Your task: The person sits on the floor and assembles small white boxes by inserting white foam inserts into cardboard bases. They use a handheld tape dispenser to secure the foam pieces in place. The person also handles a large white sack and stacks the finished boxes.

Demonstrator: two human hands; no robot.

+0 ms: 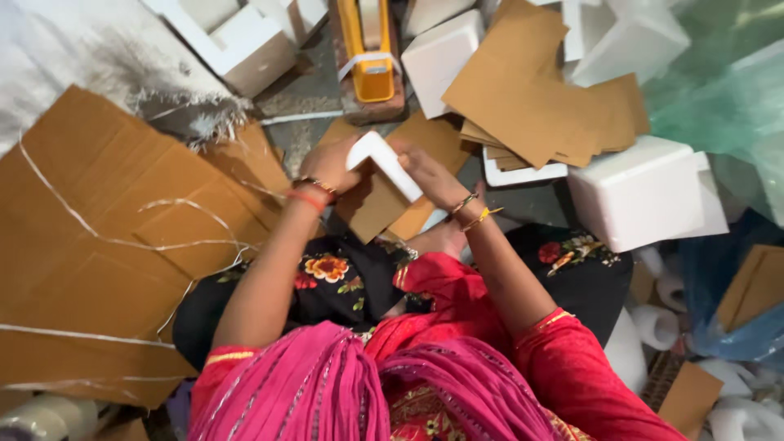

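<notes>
Floor littered with cardboard sheets (106, 245) and foam blocks (641, 192). Left hand (327, 166) and right hand (420, 167), fingers closed, grip a white L-shaped foam corner piece (382, 162) above the lap. Likely light, brittle; hold by the arms.

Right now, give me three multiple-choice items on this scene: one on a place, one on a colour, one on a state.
1. Where is the tape dispenser?
A. Floor beyond the hands
B. On the lap
C. In the left hand

2. What colour is it?
A. Blue
B. Yellow
C. Green

3. How is the white foam corner piece held?
A. Lying loose
B. By one hand
C. By both hands

Answers: 1 A, it lies past the hands. 2 B, its body is yellow. 3 C, left hand and right hand both grip it.
</notes>
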